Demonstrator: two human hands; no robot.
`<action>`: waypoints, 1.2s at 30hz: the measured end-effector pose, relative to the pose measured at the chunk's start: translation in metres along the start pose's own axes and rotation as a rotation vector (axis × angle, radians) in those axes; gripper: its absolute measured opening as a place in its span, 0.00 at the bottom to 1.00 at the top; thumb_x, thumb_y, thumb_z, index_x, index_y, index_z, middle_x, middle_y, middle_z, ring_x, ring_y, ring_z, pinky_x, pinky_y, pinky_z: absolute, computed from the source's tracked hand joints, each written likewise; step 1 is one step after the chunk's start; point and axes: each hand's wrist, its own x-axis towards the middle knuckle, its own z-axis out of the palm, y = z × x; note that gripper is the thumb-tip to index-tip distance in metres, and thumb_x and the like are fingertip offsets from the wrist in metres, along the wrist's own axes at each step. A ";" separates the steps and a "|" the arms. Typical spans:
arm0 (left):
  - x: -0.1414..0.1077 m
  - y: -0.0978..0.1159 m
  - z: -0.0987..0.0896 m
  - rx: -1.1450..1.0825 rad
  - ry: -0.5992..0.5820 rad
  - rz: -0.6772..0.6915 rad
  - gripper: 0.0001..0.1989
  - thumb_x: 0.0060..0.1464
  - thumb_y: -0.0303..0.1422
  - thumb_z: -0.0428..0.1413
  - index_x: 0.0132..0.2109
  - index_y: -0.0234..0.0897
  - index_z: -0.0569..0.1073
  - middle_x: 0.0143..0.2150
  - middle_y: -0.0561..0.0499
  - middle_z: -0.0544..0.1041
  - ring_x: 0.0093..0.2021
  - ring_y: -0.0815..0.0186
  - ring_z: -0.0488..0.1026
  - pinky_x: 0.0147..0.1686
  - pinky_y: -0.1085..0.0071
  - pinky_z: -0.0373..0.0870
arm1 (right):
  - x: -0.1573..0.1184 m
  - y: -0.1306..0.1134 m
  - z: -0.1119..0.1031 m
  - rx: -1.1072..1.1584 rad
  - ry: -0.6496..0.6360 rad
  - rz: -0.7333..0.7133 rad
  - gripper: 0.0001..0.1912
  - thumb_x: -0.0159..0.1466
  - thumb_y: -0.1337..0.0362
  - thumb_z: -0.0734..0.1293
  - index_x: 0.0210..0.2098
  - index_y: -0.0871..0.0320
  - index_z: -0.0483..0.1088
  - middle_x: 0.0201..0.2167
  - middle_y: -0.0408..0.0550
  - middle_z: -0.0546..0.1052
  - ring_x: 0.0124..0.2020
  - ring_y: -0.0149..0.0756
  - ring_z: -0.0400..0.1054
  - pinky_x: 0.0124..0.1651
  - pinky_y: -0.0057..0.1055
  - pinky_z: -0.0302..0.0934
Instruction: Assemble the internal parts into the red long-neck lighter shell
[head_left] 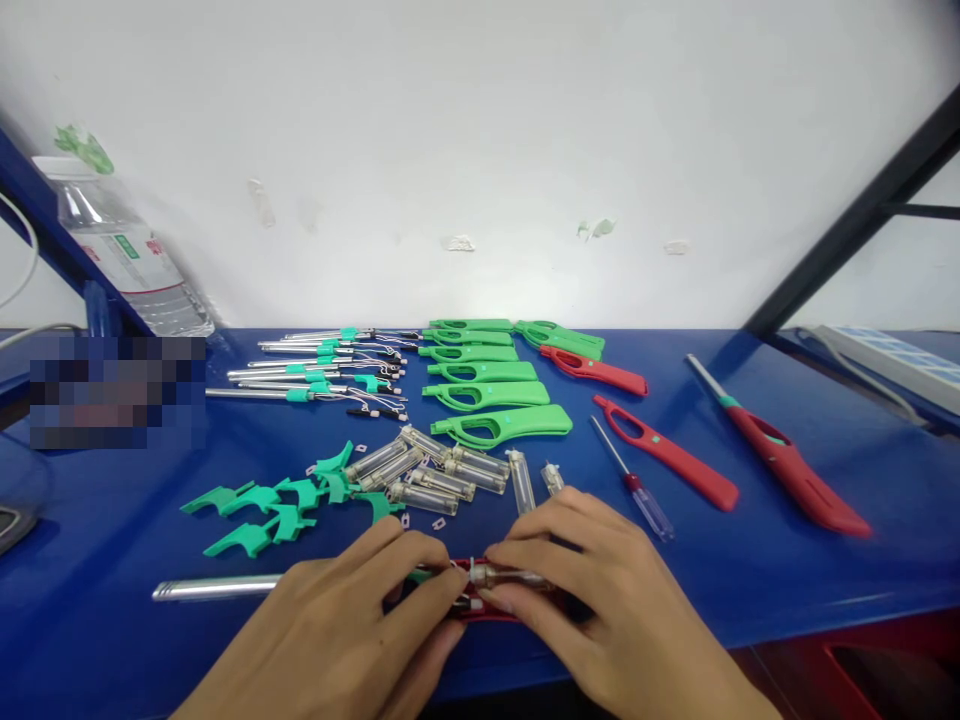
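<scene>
At the front of the table, my left hand (352, 610) is closed over a lighter being held in its red casing half (491, 615). A long metal tube (217, 588) sticks out to the left from under that hand. My right hand (600, 590) pinches a transparent fuel tank (521, 577) lying in the casing. Between the fingertips a bit of white wire and a small black part show; my hands hide most of the casing. Loose fuel tanks (427, 500) and green triggers (244, 537) lie just beyond my hands.
Farther back are metal tubes with wired igniters (300, 395), green casing halves (502, 425) and red casing halves (675, 465). To the right lie a screwdriver (649, 508) and an assembled red lighter (795, 465). A plastic bottle (135, 260) leans at the back left, before the wall.
</scene>
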 end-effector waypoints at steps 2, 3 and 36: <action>0.002 0.001 -0.001 0.013 0.026 0.005 0.17 0.88 0.34 0.41 0.54 0.47 0.74 0.45 0.57 0.88 0.41 0.62 0.88 0.29 0.68 0.82 | 0.000 0.000 0.000 -0.007 -0.009 -0.002 0.03 0.81 0.60 0.75 0.51 0.47 0.85 0.45 0.37 0.88 0.44 0.39 0.79 0.58 0.41 0.70; 0.002 0.000 -0.001 0.012 0.026 0.005 0.17 0.88 0.33 0.40 0.53 0.47 0.74 0.44 0.57 0.88 0.40 0.62 0.88 0.28 0.68 0.82 | 0.000 0.000 0.000 -0.012 -0.013 -0.007 0.04 0.82 0.60 0.74 0.52 0.47 0.85 0.45 0.37 0.88 0.44 0.38 0.79 0.57 0.41 0.70; -0.010 -0.003 0.007 -0.051 0.041 -0.006 0.19 0.87 0.31 0.41 0.56 0.45 0.78 0.47 0.55 0.85 0.43 0.63 0.84 0.38 0.70 0.80 | 0.000 -0.004 -0.004 -0.003 -0.069 -0.012 0.07 0.83 0.62 0.72 0.52 0.51 0.86 0.46 0.42 0.87 0.44 0.39 0.79 0.54 0.37 0.72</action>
